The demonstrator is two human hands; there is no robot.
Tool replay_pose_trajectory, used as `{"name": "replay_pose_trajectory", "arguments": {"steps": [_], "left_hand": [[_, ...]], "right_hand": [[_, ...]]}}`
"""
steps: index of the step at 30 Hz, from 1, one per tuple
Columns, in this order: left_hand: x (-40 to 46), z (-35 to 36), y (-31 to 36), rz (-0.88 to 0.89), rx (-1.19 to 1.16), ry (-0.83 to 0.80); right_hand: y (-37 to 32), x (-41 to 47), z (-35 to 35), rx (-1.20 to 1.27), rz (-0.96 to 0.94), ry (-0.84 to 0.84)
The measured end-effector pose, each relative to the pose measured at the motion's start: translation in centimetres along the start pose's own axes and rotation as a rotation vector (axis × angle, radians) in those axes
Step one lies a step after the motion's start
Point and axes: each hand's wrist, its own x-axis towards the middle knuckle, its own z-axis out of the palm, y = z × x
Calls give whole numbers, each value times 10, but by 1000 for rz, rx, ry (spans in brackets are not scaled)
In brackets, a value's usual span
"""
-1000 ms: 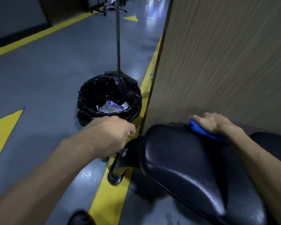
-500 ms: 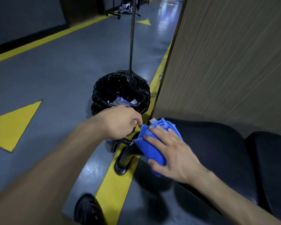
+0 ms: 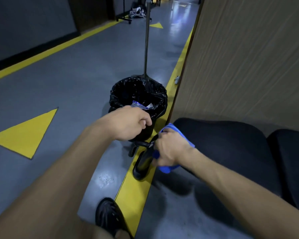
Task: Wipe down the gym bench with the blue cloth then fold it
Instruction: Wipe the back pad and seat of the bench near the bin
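Cloth point(image 3: 167, 167) under right hand point(image 3: 171, 150) at left end of worktop point(image 3: 223, 140). Left hand point(image 3: 129, 124) just left of it. Bin point(image 3: 138, 99) beyond, pole point(image 3: 146, 40) behind bin, wall panel point(image 3: 248, 57) behind worktop.

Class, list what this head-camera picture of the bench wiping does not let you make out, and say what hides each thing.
- Blue cloth: mostly covered by the right hand, which is motion-blurred.
- Left hand: its fingers curl under, so whether it grips anything is hidden.
- Bench: its right end is cut off by the frame edge.
- Trash bin: contents too small and dark to identify.
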Motion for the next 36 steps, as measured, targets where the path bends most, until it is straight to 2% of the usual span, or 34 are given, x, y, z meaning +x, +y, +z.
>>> {"name": "replay_pose_trajectory", "arguments": {"steps": [6, 9, 14, 18, 20, 22, 24, 26, 29, 30, 33, 36], "left_hand": [[-24, 8, 20, 46, -38, -25], [-33, 10, 20, 77, 5, -37], [-40, 7, 16, 118, 10, -51], [-36, 4, 11, 132, 7, -65], [-30, 4, 11, 136, 11, -75], [-22, 6, 12, 144, 24, -87], [-13, 9, 13, 160, 45, -95], [-3, 13, 15, 178, 59, -99], [8, 17, 19, 205, 76, -111], [11, 18, 21, 215, 79, -121], [18, 22, 26, 251, 89, -156], [23, 26, 37, 291, 99, -176]], "right_hand": [[-5, -108, 73, 22, -263, 275], [3, -158, 87, 117, -211, 322], [-13, -182, 82, 323, 25, 442], [-1, -155, 26, 804, 486, 597], [19, -143, -6, 1046, 681, 765], [29, -133, -28, 1084, 838, 944], [19, -117, -31, 926, 890, 1009], [-5, -95, -12, 686, 762, 915], [-48, -71, 41, 340, 560, 496], [-57, -65, 57, 235, 536, 403], [-61, -42, 69, 56, 528, 361], [-42, -18, 59, 0, 485, 261]]}}
